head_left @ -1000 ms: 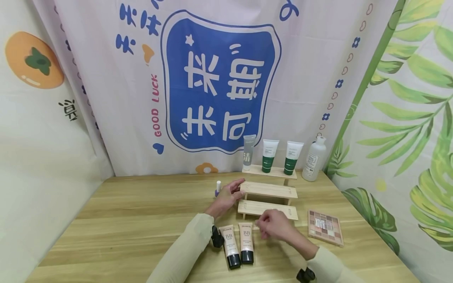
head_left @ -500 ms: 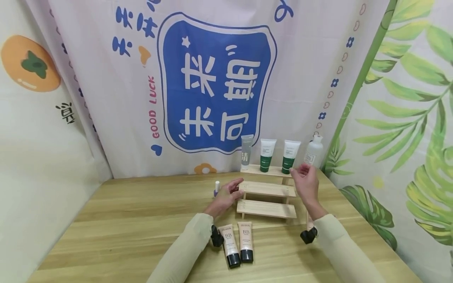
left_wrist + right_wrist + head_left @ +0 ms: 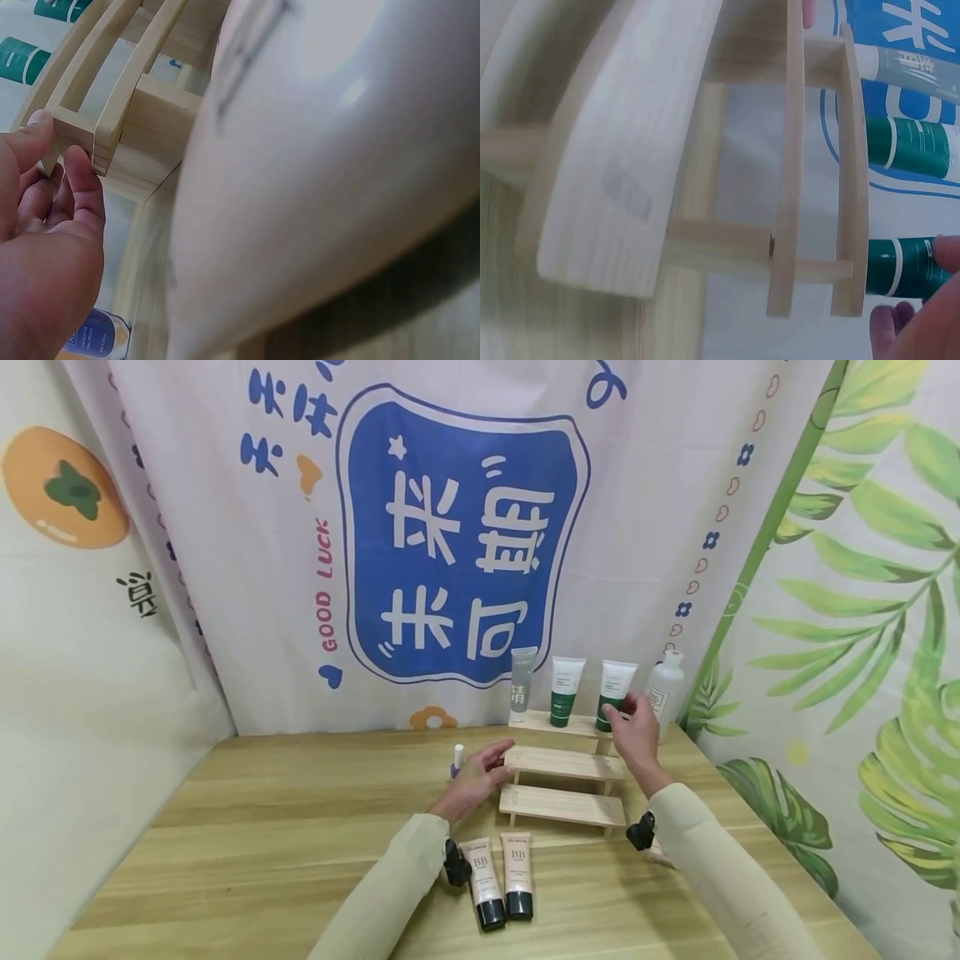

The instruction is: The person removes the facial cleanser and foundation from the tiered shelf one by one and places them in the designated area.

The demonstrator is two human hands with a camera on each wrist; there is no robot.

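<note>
A three-tier wooden display stand (image 3: pixel 564 804) is at the right of the table. My left hand (image 3: pixel 480 777) grips the left end of its middle tier, with thumb and fingers around the wood in the left wrist view. On the top tier stand a grey squeeze tube (image 3: pixel 522 683) and two upright white-and-green squeeze tubes. My right hand (image 3: pixel 636 731) has its thumb on the green part of the right-hand tube (image 3: pixel 617 677), fingers around its far side. In the right wrist view that tube's base sits right at the tier.
Two BB cream tubes (image 3: pixel 518 877) lie in front of the stand. A translucent bottle (image 3: pixel 670 681) stands behind the right hand. A small purple bottle with a white cap (image 3: pixel 458 760) is beside the left hand. The right sleeve mostly covers a palette (image 3: pixel 658 853).
My right hand has risen from the lower tier's front to the right-hand white-and-green tube and closed on it. The left hand has stayed at the stand.
</note>
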